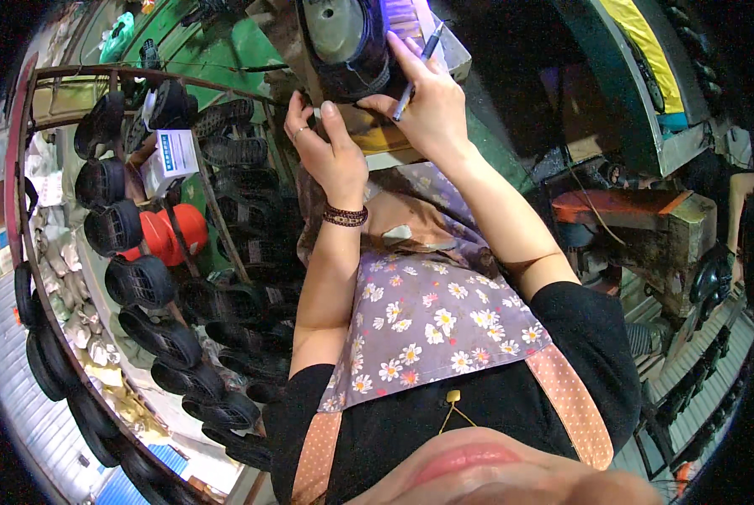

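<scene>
At the top of the head view is a black shoe with a grey-green oval face that has a small round hole. My right hand holds a slim pen-like tool across its fingers. Its index finger and thumb reach to the right side and near end of the shoe. Just below the shoe's left edge, my left hand has its thumb and fingers apart, and I see nothing held in it. Purple light falls on the surface beside the shoe.
To my left stands a curved metal rack hung with several black soles. A white box and a red roll-like object are among them. On the right are an orange-topped machine part and a metal-edged cabinet.
</scene>
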Available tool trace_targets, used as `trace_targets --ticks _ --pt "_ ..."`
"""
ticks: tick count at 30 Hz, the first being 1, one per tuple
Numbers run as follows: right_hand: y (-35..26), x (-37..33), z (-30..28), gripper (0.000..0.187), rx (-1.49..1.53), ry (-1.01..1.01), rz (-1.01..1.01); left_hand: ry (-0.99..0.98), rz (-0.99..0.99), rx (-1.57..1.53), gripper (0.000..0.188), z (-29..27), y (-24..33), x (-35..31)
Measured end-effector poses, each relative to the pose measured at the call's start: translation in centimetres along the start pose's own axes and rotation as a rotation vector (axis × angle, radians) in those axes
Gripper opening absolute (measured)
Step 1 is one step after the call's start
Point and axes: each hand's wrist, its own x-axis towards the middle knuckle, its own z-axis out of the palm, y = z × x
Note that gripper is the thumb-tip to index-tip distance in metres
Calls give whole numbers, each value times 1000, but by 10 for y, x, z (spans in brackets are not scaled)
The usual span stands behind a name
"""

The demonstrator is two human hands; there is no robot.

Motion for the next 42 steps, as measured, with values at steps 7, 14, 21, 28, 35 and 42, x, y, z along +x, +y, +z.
trace_targets --ticks 7,14,21,28,35,42 --pt "18 -2 4 81 30 99 -86 51 112 4 48 7 -2 -3" --pt "27 -7 -8 38 492 213 -19 22 78 -15 48 10 -5 -3" --pt "33 4 -20 71 812 358 242 -190 -215 -152 51 -6 -9 22" --pt "34 49 -14 25 964 430 339 -195 -172 -43 46 -12 -9 19" --pt "30 50 -13 26 965 462 281 -216 -151 -103 46 -43 -15 0" --pt "19 44 -20 26 1057 447 352 -255 -61 12 42 -46 6 1"
